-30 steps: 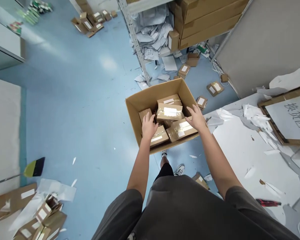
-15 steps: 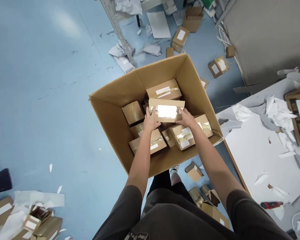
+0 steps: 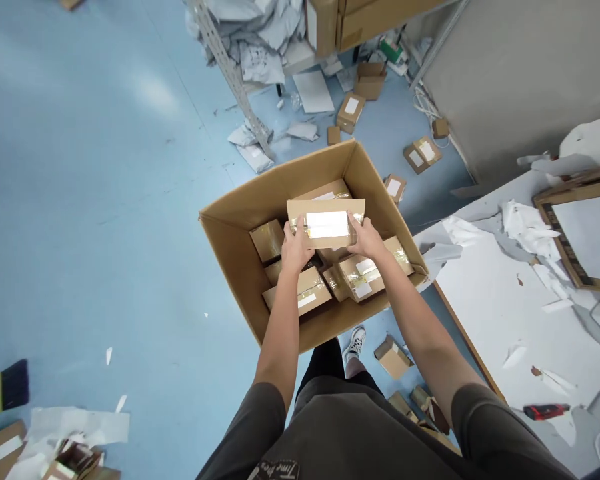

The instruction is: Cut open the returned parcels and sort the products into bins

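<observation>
Labelled box (image 3: 326,224) up between both hands; it lay loose on the pile one second ago

Half a second ago both hands were at its ends. It now looks larger against the large carton (image 3: 280,189) and hides more of the back box (image 3: 324,191), so I read it as raised. Means the hold is made, weight probably off the boxes below. Position: over the carton mouth, between the hands.

Hands: left hand (image 3: 295,251) grips the near-left corner, right hand (image 3: 366,239) the right end, fingers over the top. Spread about one box length, neither free.

Counts:
- Held: 1, white label up.
- Large carton: 1, below both hands.
- Other boxes inside: at least 6. Back box just beyond the hands; square box (image 3: 267,241) left of left hand; half-hidden box (image 3: 273,273) below that; front-left box (image 3: 309,291) under left wrist; taped box (image 3: 363,275) under right wrist; narrow box (image 3: 337,283) between those two. Right-side piece (image 3: 399,255): can't tell if separate.
- Floor boxes (image 3: 351,112) beyond right hand: 6.
- Brush (image 3: 5,388): 1, far left of left hand.
- Red-black tool (image 3: 546,411): 1, well right of right hand.
</observation>
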Tool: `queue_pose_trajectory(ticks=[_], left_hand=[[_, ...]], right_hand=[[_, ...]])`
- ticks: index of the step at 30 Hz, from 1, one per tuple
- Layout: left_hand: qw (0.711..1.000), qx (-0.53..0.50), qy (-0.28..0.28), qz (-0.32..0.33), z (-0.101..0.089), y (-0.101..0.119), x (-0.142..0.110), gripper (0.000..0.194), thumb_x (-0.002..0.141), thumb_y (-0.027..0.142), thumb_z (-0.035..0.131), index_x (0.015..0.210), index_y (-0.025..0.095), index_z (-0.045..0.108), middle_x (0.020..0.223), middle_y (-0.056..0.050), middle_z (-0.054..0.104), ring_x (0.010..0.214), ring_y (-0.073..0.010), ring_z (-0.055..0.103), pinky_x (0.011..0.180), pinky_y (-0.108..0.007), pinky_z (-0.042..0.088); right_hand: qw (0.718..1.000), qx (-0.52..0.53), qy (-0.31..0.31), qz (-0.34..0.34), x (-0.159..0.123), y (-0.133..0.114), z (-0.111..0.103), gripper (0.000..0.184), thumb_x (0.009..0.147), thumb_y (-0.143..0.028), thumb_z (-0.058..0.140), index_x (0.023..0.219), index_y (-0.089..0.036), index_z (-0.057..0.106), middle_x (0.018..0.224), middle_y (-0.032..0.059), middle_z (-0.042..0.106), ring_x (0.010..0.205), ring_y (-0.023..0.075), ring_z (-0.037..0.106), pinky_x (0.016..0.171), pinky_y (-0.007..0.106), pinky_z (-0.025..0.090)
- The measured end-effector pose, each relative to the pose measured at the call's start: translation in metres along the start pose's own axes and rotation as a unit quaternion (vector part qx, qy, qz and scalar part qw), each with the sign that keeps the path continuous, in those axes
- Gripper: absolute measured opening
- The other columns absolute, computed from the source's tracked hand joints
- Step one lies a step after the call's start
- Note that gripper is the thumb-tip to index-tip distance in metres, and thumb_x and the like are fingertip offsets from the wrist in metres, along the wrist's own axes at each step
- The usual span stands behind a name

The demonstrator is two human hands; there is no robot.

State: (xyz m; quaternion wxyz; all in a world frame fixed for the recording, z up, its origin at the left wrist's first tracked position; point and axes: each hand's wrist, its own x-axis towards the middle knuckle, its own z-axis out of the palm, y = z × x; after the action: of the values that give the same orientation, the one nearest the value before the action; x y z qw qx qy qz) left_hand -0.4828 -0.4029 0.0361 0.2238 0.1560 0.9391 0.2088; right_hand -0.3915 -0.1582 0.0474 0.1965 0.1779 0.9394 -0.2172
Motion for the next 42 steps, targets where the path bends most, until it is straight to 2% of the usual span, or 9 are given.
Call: queue_pose_trajectory(ticks=[4,8,11,14,21,25,29,35,42], left_hand=[[0.999,0.022,0.043,0.016,-0.055,0.04,-0.041,0.121,0.079,0.028,0.086,0.173,0.036,0.011,0.178,-0.018,0.011,0.137,-0.0433,0.061,0.108,-0.051,0.056],[0.994,0.043,0.081,0.065,-0.091,0.095,-0.088,0.121,0.078,0.03,0.087,0.173,0.037,0.013,0.176,-0.017,0.015,0.134,-0.0438,0.063,0.105,-0.051,0.058],[0.986,0.054,0.1,0.118,-0.1,0.143,-0.126,0.121,0.078,0.032,0.087,0.173,0.037,0.013,0.175,-0.017,0.019,0.136,-0.0435,0.062,0.105,-0.051,0.058],[0.977,0.066,0.103,0.174,-0.092,0.196,-0.166,0.121,0.078,0.035,0.087,0.174,0.036,0.013,0.174,-0.019,0.022,0.137,-0.0441,0.061,0.105,-0.051,0.058],[0.939,0.068,0.068,0.33,-0.025,0.333,-0.251,0.118,0.076,0.037,0.088,0.173,0.032,0.021,0.17,-0.019,0.028,0.138,-0.0439,0.059,0.106,-0.051,0.058],[0.915,0.075,0.011,0.396,0.032,0.403,-0.285,0.115,0.075,0.039,0.09,0.171,0.032,0.027,0.169,-0.018,0.03,0.139,-0.0425,0.059,0.107,-0.05,0.058],[0.887,0.076,-0.065,0.451,0.091,0.452,-0.301,0.118,0.074,0.04,0.092,0.171,0.033,0.027,0.169,-0.017,0.032,0.142,-0.0405,0.057,0.108,-0.047,0.057],[0.854,0.098,-0.157,0.485,0.161,0.493,-0.279,0.118,0.075,0.042,0.092,0.172,0.033,0.025,0.169,-0.018,0.03,0.139,-0.0399,0.06,0.106,-0.045,0.058],[0.802,0.157,-0.27,0.51,0.22,0.53,-0.177,0.111,0.075,0.032,0.094,0.169,0.037,0.035,0.176,-0.015,0.019,0.139,-0.0392,0.06,0.11,-0.045,0.054]], right_hand=[[0.998,0.0,0.051,-0.028,-0.049,-0.018,-0.059,0.127,0.077,-0.034,0.089,0.174,-0.037,0.006,0.133,0.0119,0.043,0.124,0.0364,0.056,0.104,0.045,0.049],[0.993,-0.003,0.113,-0.032,-0.117,-0.01,-0.108,0.128,0.076,-0.034,0.09,0.174,-0.036,0.008,0.133,0.0126,0.045,0.122,0.0358,0.057,0.103,0.044,0.049],[0.987,0.001,0.157,-0.013,-0.179,0.013,-0.136,0.127,0.076,-0.035,0.09,0.174,-0.035,0.01,0.132,0.013,0.046,0.121,0.0353,0.057,0.1,0.043,0.05],[0.981,0.015,0.193,0.019,-0.25,0.048,-0.156,0.123,0.075,-0.033,0.089,0.174,-0.035,0.016,0.133,0.0138,0.047,0.121,0.0351,0.057,0.098,0.042,0.05],[0.953,0.054,0.27,0.124,-0.425,0.166,-0.165,0.116,0.076,-0.034,0.087,0.173,-0.033,0.023,0.132,0.014,0.048,0.12,0.0345,0.056,0.095,0.04,0.051],[0.93,0.088,0.294,0.203,-0.507,0.23,-0.145,0.114,0.077,-0.035,0.086,0.172,-0.034,0.023,0.131,0.0127,0.048,0.121,0.0334,0.055,0.096,0.039,0.05],[0.899,0.116,0.306,0.29,-0.555,0.275,-0.115,0.112,0.077,-0.036,0.085,0.172,-0.033,0.025,0.134,0.0133,0.048,0.124,0.034,0.052,0.099,0.04,0.048],[0.861,0.158,0.302,0.376,-0.559,0.318,-0.078,0.108,0.078,-0.033,0.084,0.171,-0.03,0.028,0.142,0.0157,0.047,0.13,0.034,0.05,0.107,0.042,0.045],[0.802,0.244,0.238,0.49,-0.47,0.339,-0.043,0.11,0.081,-0.045,0.087,0.171,-0.029,0.024,0.141,0.0166,0.051,0.129,0.0342,0.055,0.106,0.042,0.047]])
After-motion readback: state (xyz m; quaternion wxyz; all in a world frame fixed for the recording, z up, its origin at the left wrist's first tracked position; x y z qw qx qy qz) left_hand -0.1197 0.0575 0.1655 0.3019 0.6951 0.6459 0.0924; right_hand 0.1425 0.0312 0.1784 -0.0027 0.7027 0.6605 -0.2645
